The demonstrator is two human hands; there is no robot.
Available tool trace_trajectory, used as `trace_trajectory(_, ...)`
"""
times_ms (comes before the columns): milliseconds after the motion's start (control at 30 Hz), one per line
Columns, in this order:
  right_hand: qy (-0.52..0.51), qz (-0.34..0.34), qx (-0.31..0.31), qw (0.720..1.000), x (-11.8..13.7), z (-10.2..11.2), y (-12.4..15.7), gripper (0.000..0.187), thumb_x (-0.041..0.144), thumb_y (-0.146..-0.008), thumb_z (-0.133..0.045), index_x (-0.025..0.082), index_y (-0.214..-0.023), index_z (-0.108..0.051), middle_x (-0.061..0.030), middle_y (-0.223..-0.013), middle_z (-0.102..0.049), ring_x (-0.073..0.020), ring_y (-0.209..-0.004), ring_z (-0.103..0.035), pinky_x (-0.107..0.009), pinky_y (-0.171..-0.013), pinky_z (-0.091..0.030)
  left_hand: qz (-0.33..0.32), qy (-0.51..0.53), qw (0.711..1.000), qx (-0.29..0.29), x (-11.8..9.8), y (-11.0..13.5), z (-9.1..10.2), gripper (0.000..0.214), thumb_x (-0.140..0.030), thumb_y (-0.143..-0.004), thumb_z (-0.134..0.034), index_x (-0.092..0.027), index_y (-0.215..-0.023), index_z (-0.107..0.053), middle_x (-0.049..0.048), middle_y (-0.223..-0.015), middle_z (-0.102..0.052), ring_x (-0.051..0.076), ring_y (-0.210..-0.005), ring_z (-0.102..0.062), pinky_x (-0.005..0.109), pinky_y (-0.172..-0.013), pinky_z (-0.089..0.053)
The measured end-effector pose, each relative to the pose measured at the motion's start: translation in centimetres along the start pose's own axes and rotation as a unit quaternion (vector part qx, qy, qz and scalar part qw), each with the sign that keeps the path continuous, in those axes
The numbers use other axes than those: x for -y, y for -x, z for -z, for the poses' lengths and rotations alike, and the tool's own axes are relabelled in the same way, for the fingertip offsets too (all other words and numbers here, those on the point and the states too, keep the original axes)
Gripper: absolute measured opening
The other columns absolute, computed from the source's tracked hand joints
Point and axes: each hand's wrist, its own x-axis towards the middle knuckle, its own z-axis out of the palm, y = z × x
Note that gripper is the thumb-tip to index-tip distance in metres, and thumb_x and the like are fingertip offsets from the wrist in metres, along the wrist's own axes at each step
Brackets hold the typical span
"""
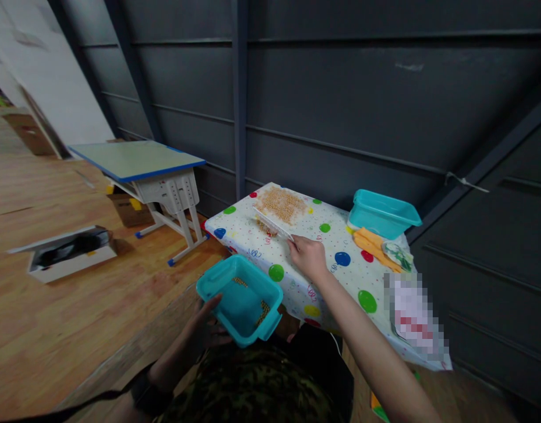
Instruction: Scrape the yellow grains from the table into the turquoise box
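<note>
My left hand [206, 329] grips the near-left rim of a teal plastic basin [237, 299], thumb over the edge. The basin is in front of my body, just off the table's near edge, with a few small tan grains or beans on its bottom. My right hand [308, 257] is closed on the end of a long, thin white flat tool [274, 224]; its exact kind is unclear. Its edge stands on the tablecloth, with a small heap of beans [265, 228] along its near side. Beyond it, tan beans [282, 204] lie spread out.
A table with a balloon-print cloth [325, 258] stands against a dark panelled wall [296, 88]. On its right are a second teal basin [380, 214], an orange cloth [371, 244] and a blurred packet [413, 320]. A school desk [142, 161] and open white box [71, 258] stand left.
</note>
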Motion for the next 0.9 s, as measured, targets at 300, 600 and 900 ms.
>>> trace_trajectory(300, -0.025, 0.012, -0.013, 1.000, -0.3, -0.6, 0.1, 0.028, 0.022, -0.119, -0.074, 0.026, -0.119, -0.102, -0.0102, -0.109, -0.101, -0.0260, -0.093, -0.092, -0.029, -0.078, -0.054, 0.001, -0.006, 1.000, 0.013, -0.7, 0.6, -0.1, 0.115, -0.055, -0.105, -0.106, -0.031, -0.199, -0.044, 0.0263, -0.150, -0.088, 0.048, -0.110, -0.101, 0.067, -0.102, -0.085)
trace_trajectory(600, -0.033, 0.013, -0.010, 0.999, 0.0, -0.9, 0.3, 0.028, 0.022, -0.117, -0.078, 0.029, -0.124, -0.104, -0.0091, -0.118, -0.102, -0.0277, -0.099, -0.095, -0.030, -0.082, -0.061, 0.010, -0.011, 1.000, -0.014, -0.5, 0.2, -0.2, 0.113, -0.056, -0.104, -0.106, -0.036, -0.198, -0.046, 0.0248, -0.160, -0.083, 0.045, -0.116, -0.099, 0.063, -0.099, -0.087)
trace_trajectory(900, -0.017, -0.003, -0.002, 1.000, 0.0, -0.8, 0.2, 0.028, 0.024, -0.119, -0.076, 0.028, -0.120, -0.103, -0.0093, -0.111, -0.102, -0.0275, -0.097, -0.095, -0.029, -0.079, -0.057, 0.005, -0.009, 1.000, 0.008, -1.1, 1.2, -0.5, 0.122, -0.063, -0.098, -0.111, -0.034, -0.197, -0.046, 0.0233, -0.157, -0.087, 0.049, -0.123, -0.099, 0.065, -0.103, -0.085)
